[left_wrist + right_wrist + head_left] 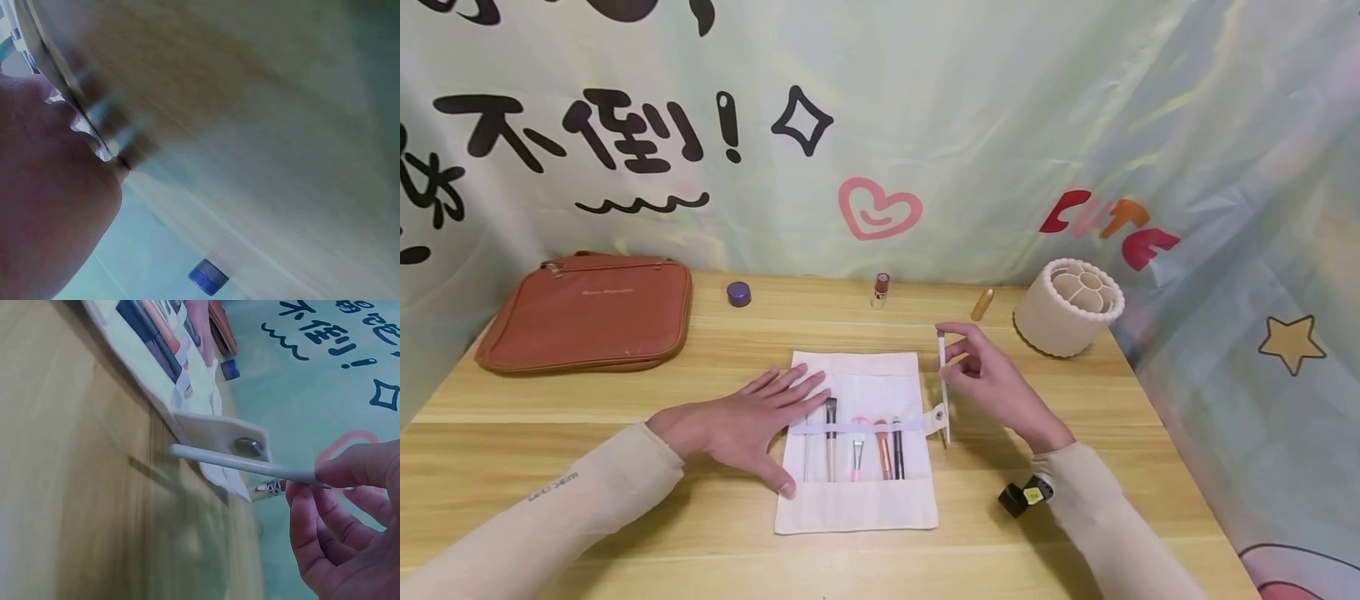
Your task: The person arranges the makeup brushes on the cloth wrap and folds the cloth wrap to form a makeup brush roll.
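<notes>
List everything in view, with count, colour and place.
brush roll: 1, cream, table centre, unrolled
brushes: 5, mixed colours, under the roll's strap
white brush: 1, right of the roll, pinched upright
brown bag: 1, back left
purple jar: 1, back, beside the bag
small bottle: 1, dark red cap, back centre
gold tube: 1, back right
round holder: 1, cream, back right
table: 1, light wood
left hand: flat on the roll's left edge
right hand: holds the white brush
</notes>
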The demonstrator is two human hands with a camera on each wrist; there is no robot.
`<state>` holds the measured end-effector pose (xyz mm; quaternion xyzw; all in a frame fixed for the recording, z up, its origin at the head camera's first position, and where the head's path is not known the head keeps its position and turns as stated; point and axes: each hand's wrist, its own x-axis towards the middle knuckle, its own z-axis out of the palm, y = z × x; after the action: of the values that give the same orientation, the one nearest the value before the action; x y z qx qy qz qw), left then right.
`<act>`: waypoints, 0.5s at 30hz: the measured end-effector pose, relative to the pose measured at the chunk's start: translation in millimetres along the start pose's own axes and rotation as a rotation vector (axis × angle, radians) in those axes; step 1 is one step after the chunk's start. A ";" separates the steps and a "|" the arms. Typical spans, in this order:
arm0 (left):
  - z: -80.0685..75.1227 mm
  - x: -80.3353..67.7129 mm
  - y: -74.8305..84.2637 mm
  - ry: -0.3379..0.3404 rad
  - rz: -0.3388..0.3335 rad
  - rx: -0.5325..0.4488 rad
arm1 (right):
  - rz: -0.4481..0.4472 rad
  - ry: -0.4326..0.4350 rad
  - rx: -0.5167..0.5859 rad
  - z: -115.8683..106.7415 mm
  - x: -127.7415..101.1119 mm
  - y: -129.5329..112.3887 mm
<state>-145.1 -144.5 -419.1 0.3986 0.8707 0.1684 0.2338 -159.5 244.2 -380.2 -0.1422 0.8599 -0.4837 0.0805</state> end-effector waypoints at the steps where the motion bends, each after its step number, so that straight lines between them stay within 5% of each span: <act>1: 0.1 0.1 0.1 0.000 -0.001 0.000 | 0.003 0.003 -0.003 1.0 1.8 -1.8; 15: -0.3 0.0 1.5 -0.005 -0.010 0.000 | 0.017 0.211 0.161 0.4 26.0 -13.6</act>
<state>-144.3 -143.6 -418.2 0.3948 0.8720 0.1661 0.2370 -181.8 228.8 -368.8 -0.0765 0.8231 -0.5627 0.0050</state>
